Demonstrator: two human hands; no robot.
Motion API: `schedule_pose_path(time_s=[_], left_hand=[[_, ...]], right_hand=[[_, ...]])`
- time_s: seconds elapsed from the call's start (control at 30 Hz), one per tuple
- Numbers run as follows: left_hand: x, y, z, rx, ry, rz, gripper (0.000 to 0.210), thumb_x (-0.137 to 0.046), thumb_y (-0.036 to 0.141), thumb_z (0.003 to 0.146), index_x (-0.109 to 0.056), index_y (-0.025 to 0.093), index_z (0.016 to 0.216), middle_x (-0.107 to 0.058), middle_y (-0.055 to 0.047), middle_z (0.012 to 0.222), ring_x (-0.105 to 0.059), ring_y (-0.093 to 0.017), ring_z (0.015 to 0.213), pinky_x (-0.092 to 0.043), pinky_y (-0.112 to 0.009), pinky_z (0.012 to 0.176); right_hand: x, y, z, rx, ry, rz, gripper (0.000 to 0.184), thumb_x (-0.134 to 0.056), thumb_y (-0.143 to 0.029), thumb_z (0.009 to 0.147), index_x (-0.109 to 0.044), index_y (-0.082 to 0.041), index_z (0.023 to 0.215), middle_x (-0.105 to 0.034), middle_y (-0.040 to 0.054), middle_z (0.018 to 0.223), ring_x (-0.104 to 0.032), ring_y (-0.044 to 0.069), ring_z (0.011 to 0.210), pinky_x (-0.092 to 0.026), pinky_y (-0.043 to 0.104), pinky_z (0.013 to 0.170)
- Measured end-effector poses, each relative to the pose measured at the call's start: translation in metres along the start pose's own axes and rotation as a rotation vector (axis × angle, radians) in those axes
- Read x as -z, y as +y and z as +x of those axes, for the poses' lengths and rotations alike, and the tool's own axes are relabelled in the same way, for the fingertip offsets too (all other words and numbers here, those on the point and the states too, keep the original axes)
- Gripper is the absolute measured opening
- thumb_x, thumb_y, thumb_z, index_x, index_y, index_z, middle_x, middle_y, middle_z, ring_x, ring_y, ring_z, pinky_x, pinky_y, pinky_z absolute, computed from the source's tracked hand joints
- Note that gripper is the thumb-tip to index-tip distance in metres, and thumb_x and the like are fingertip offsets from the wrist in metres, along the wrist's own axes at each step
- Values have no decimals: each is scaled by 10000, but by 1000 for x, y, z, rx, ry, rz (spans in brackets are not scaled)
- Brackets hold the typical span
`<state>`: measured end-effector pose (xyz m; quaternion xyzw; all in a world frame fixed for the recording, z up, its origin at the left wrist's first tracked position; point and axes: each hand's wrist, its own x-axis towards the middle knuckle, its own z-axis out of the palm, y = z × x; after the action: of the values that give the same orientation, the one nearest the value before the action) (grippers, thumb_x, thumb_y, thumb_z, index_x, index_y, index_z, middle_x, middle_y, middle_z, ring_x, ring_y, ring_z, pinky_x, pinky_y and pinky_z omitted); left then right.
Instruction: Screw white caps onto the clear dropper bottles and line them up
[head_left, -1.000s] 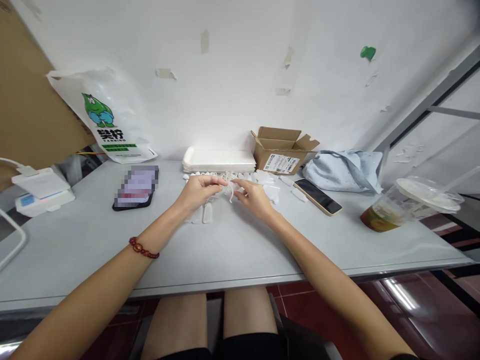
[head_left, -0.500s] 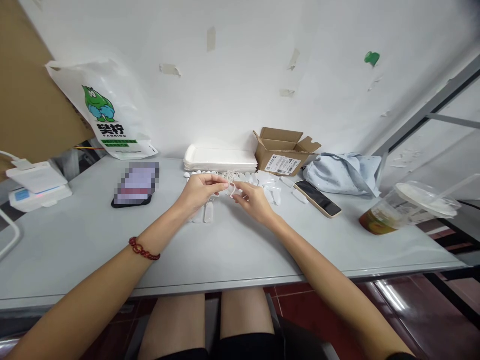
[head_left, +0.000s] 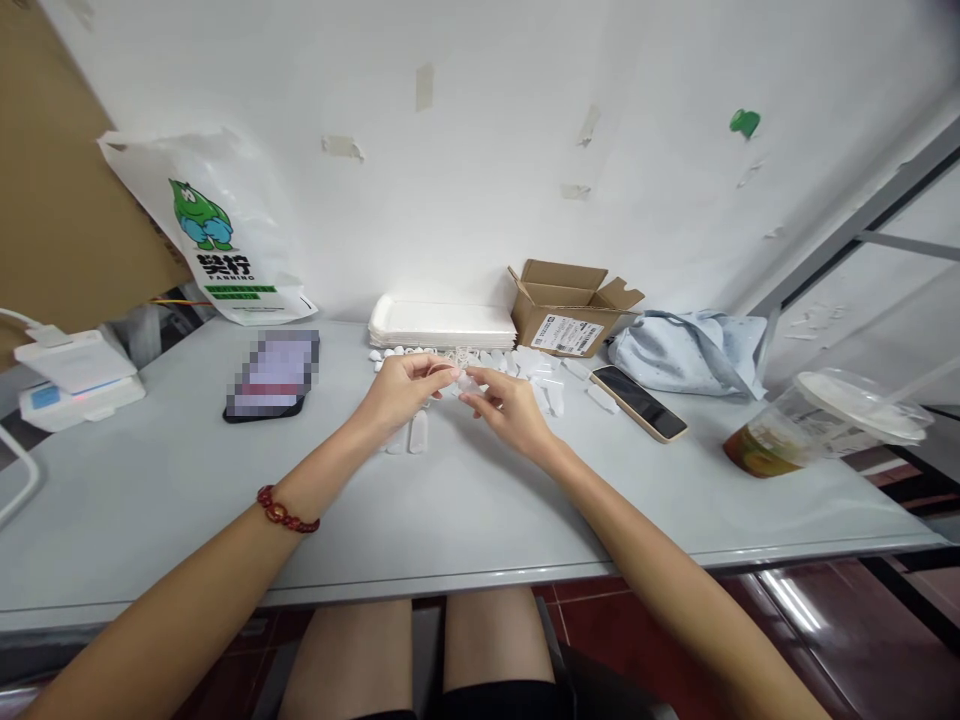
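Note:
My left hand (head_left: 405,395) is closed in a pinch above the table, its fingertips meeting at a small white thing whose shape I cannot make out. Opposite it, my right hand (head_left: 511,408) pinches a small translucent white piece (head_left: 468,384) between thumb and forefinger. The fingertips of both hands nearly touch around it. Flat translucent white tags (head_left: 418,432) lie on the table just under my left hand. Behind my hands is a row of small white rounded pieces (head_left: 381,357), and more clear white pieces (head_left: 551,385) lie scattered to the right.
A stack of white trays (head_left: 442,322) and an open cardboard box (head_left: 562,312) stand by the wall. To the right are a phone (head_left: 639,402), a pale blue cloth bag (head_left: 682,350) and a drink cup (head_left: 810,425). Leftward are another phone (head_left: 271,375), a plastic bag (head_left: 217,225) and a white charger (head_left: 79,375).
A curved white cord-like strip showed between my fingertips before; now a translucent piece shows there instead. My hands stay nearly in place. The whole view has shifted slightly.

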<state>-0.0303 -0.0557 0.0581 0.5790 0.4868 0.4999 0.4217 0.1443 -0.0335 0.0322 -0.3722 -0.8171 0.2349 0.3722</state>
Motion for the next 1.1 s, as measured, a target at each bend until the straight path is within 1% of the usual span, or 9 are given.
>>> schedule_pose_path(time_s=[0.13,0.27,0.43,0.53,0.67,0.83,0.93,1.0,1.1], left_hand=[[1,3,-2,-50,-15,83,259,-671,421,729,-709,175,802,-681,-29,823,-579,-161,769,-454,-287,686],[1,4,-2,-112,-23,130,234,-667,402,747,-709,181,813,-697,-28,834,-603,-173,807,-453,-290,726],[2,4,-1,-110,-34,173,216,-675,389,742,-700,185,808,-702,-28,841,-619,-181,818,-456,-287,712],[2,4,0,-84,-44,193,233,-690,400,720,-694,182,803,-701,-29,827,-620,-182,812,-460,-298,725],[2,2,1,-66,-46,181,279,-735,417,661,-682,175,789,-690,-29,795,-615,-184,800,-470,-316,757],[3,0,2,-71,-51,170,278,-745,401,644,-669,173,786,-679,-37,813,-617,-198,826,-476,-336,789],[4,0,3,-78,-78,157,252,-725,375,667,-672,172,807,-687,-47,852,-622,-206,857,-472,-356,827],[5,2,2,-79,-84,155,267,-720,369,675,-671,168,844,-688,-58,880,-620,-215,888,-475,-364,833],[4,5,-1,-107,-87,177,307,-699,384,703,-661,160,910,-678,-72,915,-615,-220,902,-489,-358,800]], right_hand=[[1,-4,-1,8,15,-31,296,-554,-283,861,-588,-198,1142,-664,58,943,-582,101,536,-483,250,594],[1,-5,-2,28,26,-69,342,-563,-295,861,-550,-215,1193,-660,45,905,-567,94,506,-485,255,614],[-2,-1,-3,76,21,-72,394,-552,-295,872,-486,-228,1255,-666,42,880,-598,114,547,-489,260,635],[-3,-1,-3,83,8,-77,361,-550,-280,874,-504,-213,1225,-666,42,869,-603,113,561,-482,250,639],[-2,-3,-3,56,-13,-82,314,-543,-273,877,-524,-214,1185,-670,51,902,-619,119,603,-467,236,632],[-1,-5,-3,18,-1,-64,268,-535,-304,876,-537,-202,1124,-660,45,881,-587,107,544,-453,237,582],[0,-7,-3,-39,6,44,282,-535,-334,866,-524,-189,1108,-640,38,866,-570,95,498,-447,240,542],[2,-9,-1,-121,-2,221,315,-552,-369,850,-501,-182,1098,-629,28,838,-568,95,477,-449,241,507],[6,-17,1,-259,-69,555,340,-580,-410,819,-473,-181,1047,-620,2,760,-591,114,481,-462,247,479]])
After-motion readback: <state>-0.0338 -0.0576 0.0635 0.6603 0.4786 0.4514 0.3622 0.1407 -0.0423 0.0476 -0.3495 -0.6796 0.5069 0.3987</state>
